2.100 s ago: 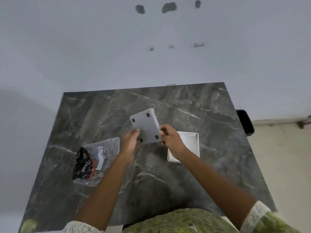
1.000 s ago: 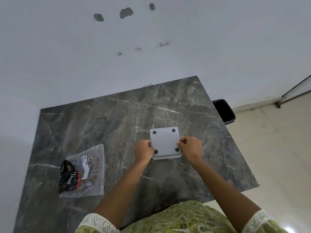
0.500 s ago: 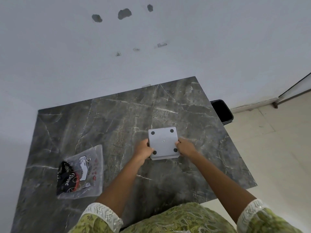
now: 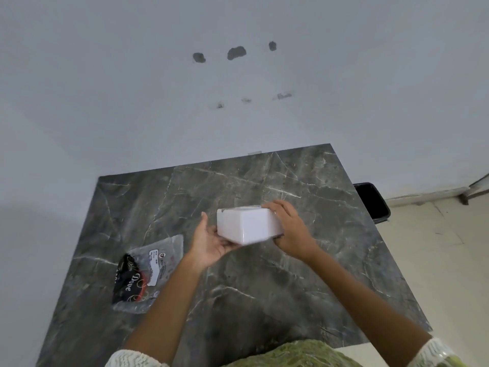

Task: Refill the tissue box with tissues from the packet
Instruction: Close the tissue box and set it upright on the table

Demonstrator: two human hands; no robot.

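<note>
White tissue box, grey white-veined marble table, clear-and-black packet

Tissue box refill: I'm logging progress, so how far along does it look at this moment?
Late stage, it seems. Done: the white tissue box looks closed, no separate base in sight. In hand: left hand and right hand hold it tilted above the marble table. Left: setting it down. The packet lies flat; whether tissues are inside the box can't be seen.

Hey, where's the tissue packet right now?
In the head view, the tissue packet lies flat on the marble table, on the left side, beside the left forearm, apart from the white box.
</note>
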